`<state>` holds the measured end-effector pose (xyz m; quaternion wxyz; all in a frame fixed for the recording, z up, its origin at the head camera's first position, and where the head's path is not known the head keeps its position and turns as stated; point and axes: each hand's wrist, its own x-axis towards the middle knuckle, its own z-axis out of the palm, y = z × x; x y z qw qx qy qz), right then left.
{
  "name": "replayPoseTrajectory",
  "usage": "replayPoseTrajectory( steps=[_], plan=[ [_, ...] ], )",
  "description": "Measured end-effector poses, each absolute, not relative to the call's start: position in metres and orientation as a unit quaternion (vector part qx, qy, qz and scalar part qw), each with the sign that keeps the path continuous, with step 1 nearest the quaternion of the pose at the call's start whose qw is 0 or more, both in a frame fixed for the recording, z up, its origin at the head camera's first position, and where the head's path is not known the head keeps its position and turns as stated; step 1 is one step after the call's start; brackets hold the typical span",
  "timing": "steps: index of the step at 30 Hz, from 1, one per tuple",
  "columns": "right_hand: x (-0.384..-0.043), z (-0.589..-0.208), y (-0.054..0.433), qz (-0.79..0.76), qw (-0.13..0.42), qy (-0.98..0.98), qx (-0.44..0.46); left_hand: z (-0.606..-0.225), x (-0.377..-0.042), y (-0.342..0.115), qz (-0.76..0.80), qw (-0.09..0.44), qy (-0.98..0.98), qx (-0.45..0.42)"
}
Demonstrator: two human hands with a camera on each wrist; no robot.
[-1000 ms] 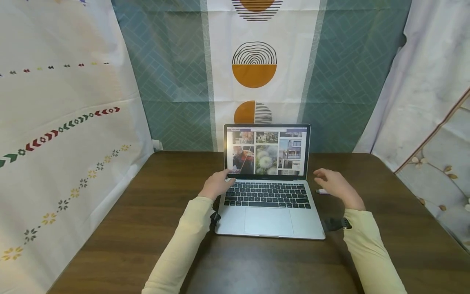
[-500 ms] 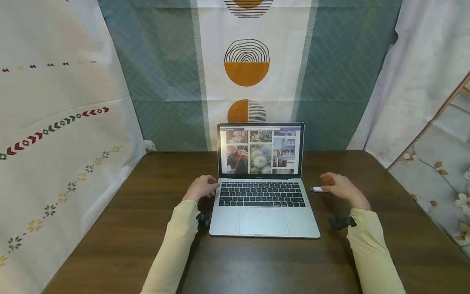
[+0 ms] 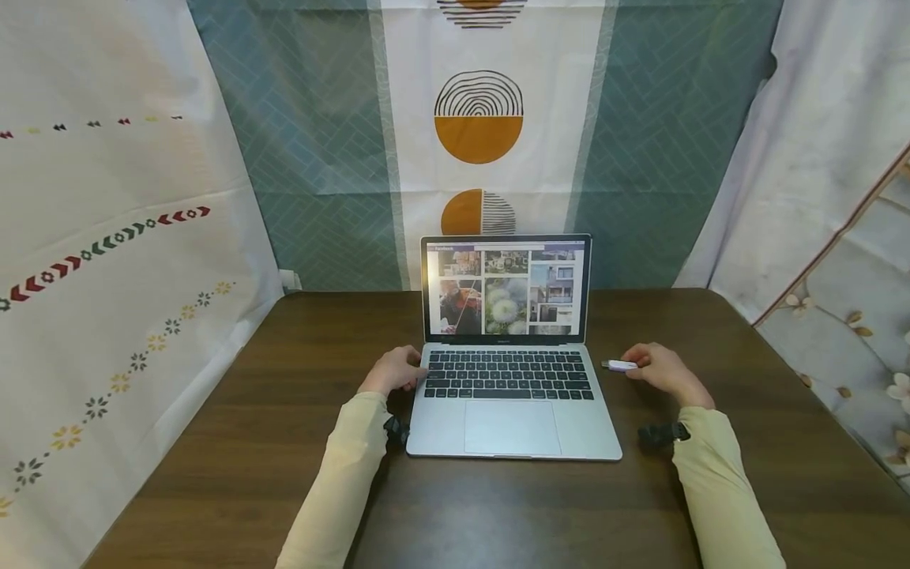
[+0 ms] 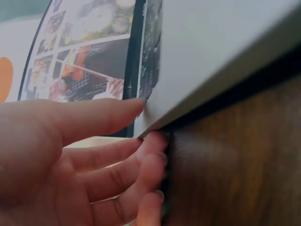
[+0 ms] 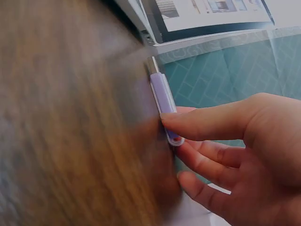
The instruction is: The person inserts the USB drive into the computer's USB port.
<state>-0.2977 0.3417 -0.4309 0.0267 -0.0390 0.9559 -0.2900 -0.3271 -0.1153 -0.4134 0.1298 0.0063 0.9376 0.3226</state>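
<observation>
An unfolded silver laptop (image 3: pixel 512 431) stands on the wooden table, its screen (image 3: pixel 506 288) lit with a grid of pictures. At its left side, my left hand (image 3: pixel 389 371) grips the edge of the base. The left wrist view has the thumb (image 4: pixel 106 117) on top beside the keyboard and the fingertips (image 4: pixel 153 165) against the side and underside. To the right of the laptop, my right hand (image 3: pixel 666 371) pinches the rear end of a white and lilac USB flash drive (image 5: pixel 162 92) between thumb and fingers. Its metal plug points left, towards the laptop's right side, apart from it.
The dark brown table (image 3: pixel 298 442) extends around the laptop. A green and white patterned curtain (image 3: pixel 320 158) hangs behind its far edge. White printed cloths hang at the left (image 3: pixel 128 197) and right (image 3: pixel 817 237).
My right hand has come down onto the flash drive and now pinches it. My left hand has moved from near the screen hinge to the left edge of the base. The head view has shifted slightly.
</observation>
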Motion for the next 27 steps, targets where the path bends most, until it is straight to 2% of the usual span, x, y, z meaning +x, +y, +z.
replayPoseTrajectory(
  steps=[14,27],
  plan=[
    [-0.3007,-0.4308,0.3433,-0.257,-0.006,0.963,-0.084,-0.4176,-0.3325,-0.1171,0.328,0.141,0.934,0.003],
    [-0.3031,-0.4326,0.3349,-0.255,-0.013,0.961,-0.106,-0.4172,-0.3304,-0.1161,0.326,0.145,0.934,0.005]
  ],
)
